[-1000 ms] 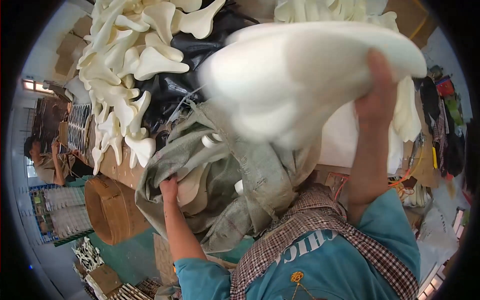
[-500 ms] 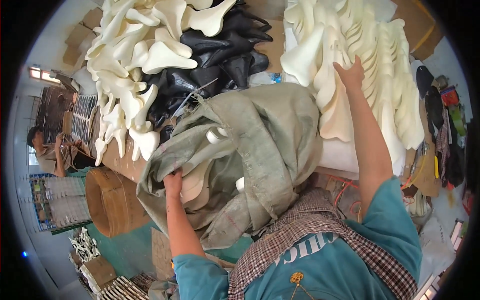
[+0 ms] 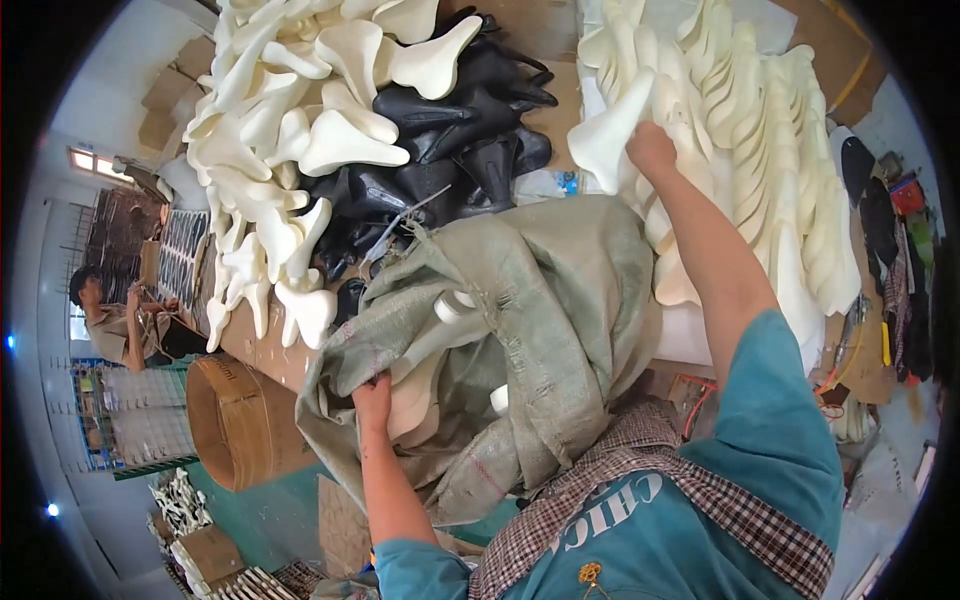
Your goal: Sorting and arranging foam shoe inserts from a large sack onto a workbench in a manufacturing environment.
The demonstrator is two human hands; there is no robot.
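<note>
A grey-green woven sack [image 3: 560,260] lies with its mouth open in front of me. My left hand [image 3: 373,403] is closed on the left edge of its mouth. Inside the sack, a beige saddle-shaped piece [image 3: 415,405] and white round ends [image 3: 452,306] show; the rest is hidden by folds. On the table to the right stand nested rows of cream foam saddle pads [image 3: 755,160]. My right hand [image 3: 652,150] is closed at the right edge of a single foam saddle pad [image 3: 608,135], at the rows' left side; the fingertips are partly hidden.
Loose cream saddle pads [image 3: 270,150] heap at the far left of the table, beside a pile of black saddle shells [image 3: 430,130]. A round brown cardboard drum [image 3: 240,420] stands on the floor to the left. Beyond it sits another person [image 3: 125,325], with racks nearby.
My right hand has moved left from the nested rows to the single foam pad, and its spread fingers have closed. The left hand keeps its hold on the sack; the view has shifted slightly.
</note>
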